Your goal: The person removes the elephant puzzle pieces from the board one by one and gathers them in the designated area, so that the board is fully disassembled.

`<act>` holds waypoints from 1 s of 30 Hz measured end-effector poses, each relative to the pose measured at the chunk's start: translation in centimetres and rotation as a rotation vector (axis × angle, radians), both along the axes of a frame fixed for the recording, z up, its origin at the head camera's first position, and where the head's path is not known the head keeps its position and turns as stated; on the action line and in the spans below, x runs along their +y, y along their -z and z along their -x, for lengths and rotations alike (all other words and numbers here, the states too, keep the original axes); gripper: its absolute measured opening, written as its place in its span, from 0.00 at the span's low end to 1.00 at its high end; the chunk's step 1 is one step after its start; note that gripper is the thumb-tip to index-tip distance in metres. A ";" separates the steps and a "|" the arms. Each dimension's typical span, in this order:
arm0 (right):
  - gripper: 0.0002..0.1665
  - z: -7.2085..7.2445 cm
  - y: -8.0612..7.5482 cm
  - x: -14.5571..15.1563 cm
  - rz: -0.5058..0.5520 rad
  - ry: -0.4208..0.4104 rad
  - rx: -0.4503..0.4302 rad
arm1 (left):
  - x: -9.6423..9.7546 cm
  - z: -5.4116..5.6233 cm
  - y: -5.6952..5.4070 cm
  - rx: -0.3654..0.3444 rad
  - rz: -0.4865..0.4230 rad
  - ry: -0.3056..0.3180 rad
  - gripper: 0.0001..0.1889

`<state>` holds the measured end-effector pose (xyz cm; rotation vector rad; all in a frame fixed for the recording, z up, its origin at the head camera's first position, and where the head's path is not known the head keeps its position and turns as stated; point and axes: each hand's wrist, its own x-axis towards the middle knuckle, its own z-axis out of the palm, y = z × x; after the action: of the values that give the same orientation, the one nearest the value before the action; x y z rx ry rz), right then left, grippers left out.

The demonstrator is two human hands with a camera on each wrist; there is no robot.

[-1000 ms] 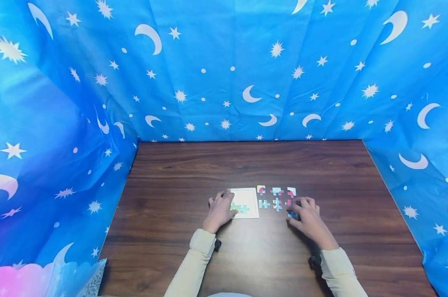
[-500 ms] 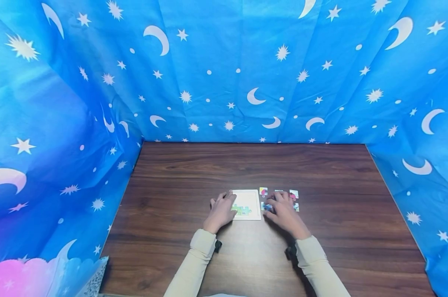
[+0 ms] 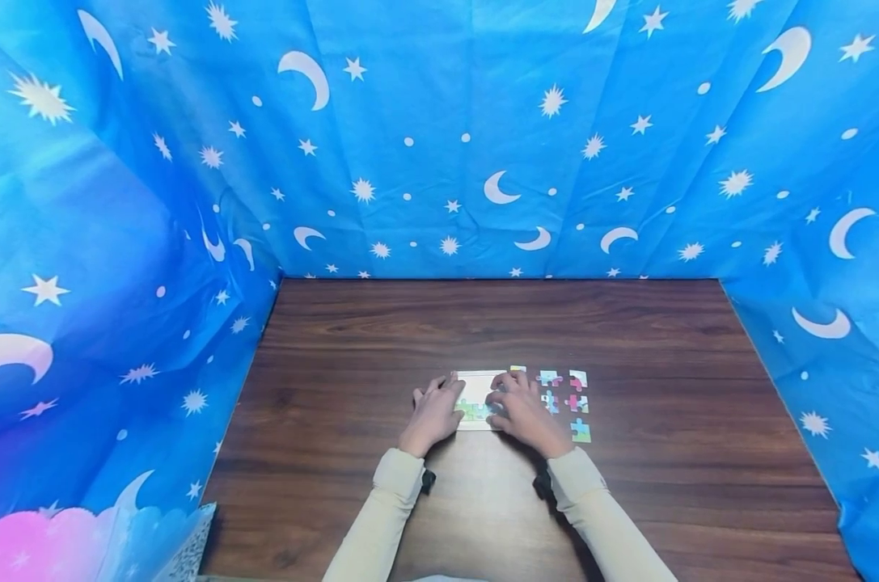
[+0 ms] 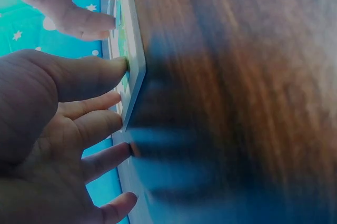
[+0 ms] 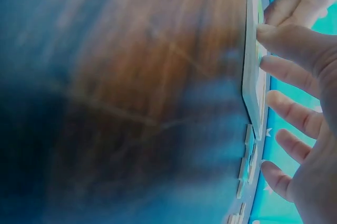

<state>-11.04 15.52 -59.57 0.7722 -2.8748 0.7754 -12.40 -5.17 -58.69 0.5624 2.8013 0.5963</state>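
Note:
In the head view my left hand (image 3: pixel 432 416) lies over the left end of a white puzzle tray (image 3: pixel 479 386). Its thumb and foremost fingers press on the tray, as the left wrist view also shows. Green jigsaw pieces (image 3: pixel 469 410) fill part of the tray's near side. My right hand (image 3: pixel 528 414) reaches over the tray's right edge, thumb and forefinger pinching a bluish jigsaw piece (image 3: pixel 493 410) low over the tray, beside the green ones. Much of that piece is hidden by the fingers.
Loose jigsaw pieces lie in rows to the right: a pink-and-white one (image 3: pixel 578 380), a pink one (image 3: pixel 576 403) and a green one (image 3: pixel 581 432) among them. The brown wooden table (image 3: pixel 483 323) is enclosed by blue star-patterned cloth (image 3: pixel 410 105).
My right hand has moved left from the loose pieces' right end, across the rows, to the tray, bringing a piece with it. My left hand stays on the tray.

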 end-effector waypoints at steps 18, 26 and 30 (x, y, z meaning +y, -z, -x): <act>0.12 0.7 -0.8 0.8 -0.041 -0.089 0.102 | 0.8 0.2 0.3 -0.016 -0.023 0.006 0.28; 0.13 -0.6 -1.5 2.7 -0.017 -0.048 0.111 | 0.3 -0.1 0.3 -0.012 -0.039 -0.015 0.28; 0.14 -1.3 -1.9 3.9 -0.035 -0.014 0.094 | 0.1 -0.1 0.1 -0.015 -0.048 -0.018 0.28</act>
<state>-9.72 19.42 -57.65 0.8108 -2.8091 0.6731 -12.28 -5.05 -58.79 0.5396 2.7873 0.6703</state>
